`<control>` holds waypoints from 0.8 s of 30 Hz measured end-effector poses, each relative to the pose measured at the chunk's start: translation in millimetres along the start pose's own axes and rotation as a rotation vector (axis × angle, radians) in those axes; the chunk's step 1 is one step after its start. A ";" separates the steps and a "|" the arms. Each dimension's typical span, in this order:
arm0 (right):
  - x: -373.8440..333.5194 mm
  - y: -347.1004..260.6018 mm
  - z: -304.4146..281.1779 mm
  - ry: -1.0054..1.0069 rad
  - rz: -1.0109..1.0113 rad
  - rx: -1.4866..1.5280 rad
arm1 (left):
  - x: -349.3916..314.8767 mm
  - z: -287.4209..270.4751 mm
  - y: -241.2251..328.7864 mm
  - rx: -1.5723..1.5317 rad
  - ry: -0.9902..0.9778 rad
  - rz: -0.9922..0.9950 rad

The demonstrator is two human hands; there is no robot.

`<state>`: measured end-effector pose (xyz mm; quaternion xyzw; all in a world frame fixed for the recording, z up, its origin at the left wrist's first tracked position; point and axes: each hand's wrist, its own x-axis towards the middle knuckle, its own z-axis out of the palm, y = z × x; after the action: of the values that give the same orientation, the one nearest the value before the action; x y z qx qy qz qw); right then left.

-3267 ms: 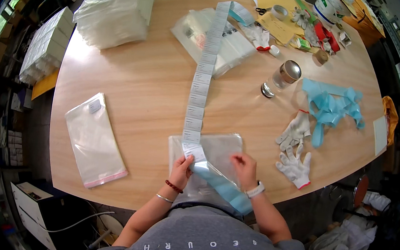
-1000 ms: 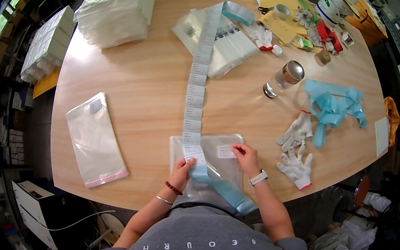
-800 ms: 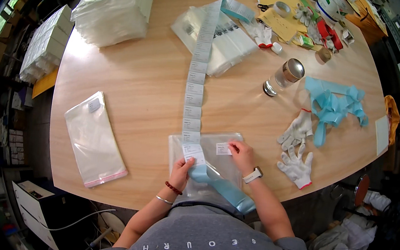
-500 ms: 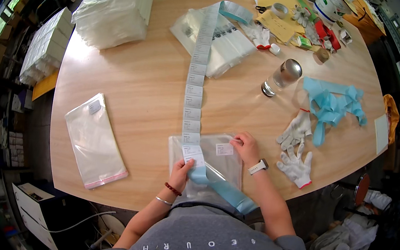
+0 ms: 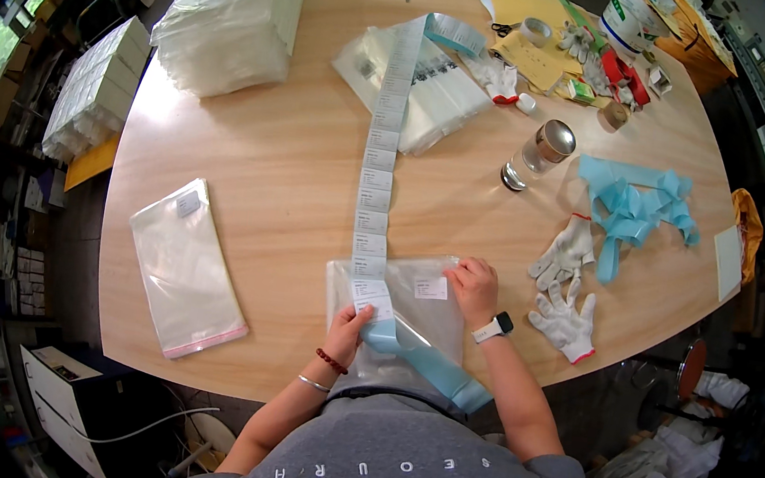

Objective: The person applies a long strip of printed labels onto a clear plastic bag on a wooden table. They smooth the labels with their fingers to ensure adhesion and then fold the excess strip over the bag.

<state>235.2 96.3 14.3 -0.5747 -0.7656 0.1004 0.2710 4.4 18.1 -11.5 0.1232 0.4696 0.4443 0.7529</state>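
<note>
"Pale wooden surface (image 5: 259, 157) in front of you; what lies nearest?"

"A clear plastic bag (image 5: 403, 287), flat at the near edge: light, limp, slippery, I'd judge, best held by a corner."

"Where's your grip?"

"My left hand (image 5: 347, 330) pinches the label strip (image 5: 375, 198), probably bendy. My right hand (image 5: 476, 289) curls at the bag's upper right corner; whether it grips, I can't tell. One white label (image 5: 431, 288) lies on the bag."

Clr bag (image 5: 440, 323) w/ wht sticker (image 5: 431, 288), prob. flat; lbl strip (image 5: 375, 200) across.
</note>
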 end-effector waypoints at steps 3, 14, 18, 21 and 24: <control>7.0 -11.5 -4.2 0.115 -0.028 0.004 | 0.0 -1.8 -0.7 -0.012 -0.005 0.000; -20.6 -46.2 -11.0 -0.649 0.103 0.779 | -16.6 17.7 23.3 -0.224 -0.186 0.115; -39.7 -46.3 4.7 -0.794 0.382 1.264 | -15.8 22.4 28.6 -0.133 -0.167 0.093; -34.7 -57.8 5.4 -0.378 0.579 1.363 | -11.9 15.6 17.7 0.079 -0.148 0.045; -28.2 -64.6 -0.2 -0.480 0.447 0.934 | -4.5 8.4 3.3 0.304 -0.189 0.043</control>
<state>187.4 49.3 36.2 -0.5030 -0.5399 0.6109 0.2869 8.7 18.4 -2.4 0.2869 0.4559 0.3707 0.7566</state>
